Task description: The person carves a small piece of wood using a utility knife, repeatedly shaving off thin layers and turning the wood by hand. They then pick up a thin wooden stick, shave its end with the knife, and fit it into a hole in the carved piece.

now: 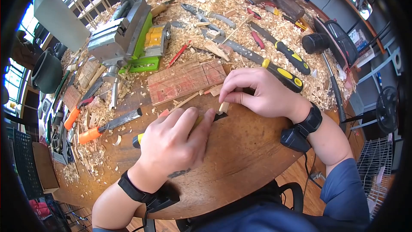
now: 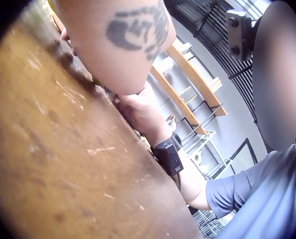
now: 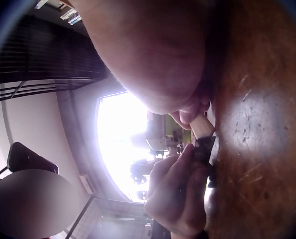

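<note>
My left hand (image 1: 174, 139) grips a bladed tool by its yellow-and-black handle (image 1: 137, 140), low over the workbench. Its flat dark blade (image 1: 220, 116) pokes out past the thumb; most of the handle is hidden under my fingers. Between thumb and fingertips my right hand (image 1: 262, 92) pinches a small pale piece of wood (image 1: 224, 106). One end of that wood (image 3: 201, 126) meets the dark blade (image 3: 203, 148) in the right wrist view. Just beyond both hands lies a reddish, line-marked board (image 1: 184, 81). In the left wrist view, my left forearm covers most of the work.
Wood shavings (image 1: 193, 34) cover the bench's far half. A metal vise (image 1: 111, 43) stands at left, with an orange-handled chisel (image 1: 109, 126) nearer me. Long tools with yellow-and-black handles (image 1: 292, 58) and a black mallet (image 1: 315, 43) lie at right. The bench edge (image 1: 240, 193) curves close to me.
</note>
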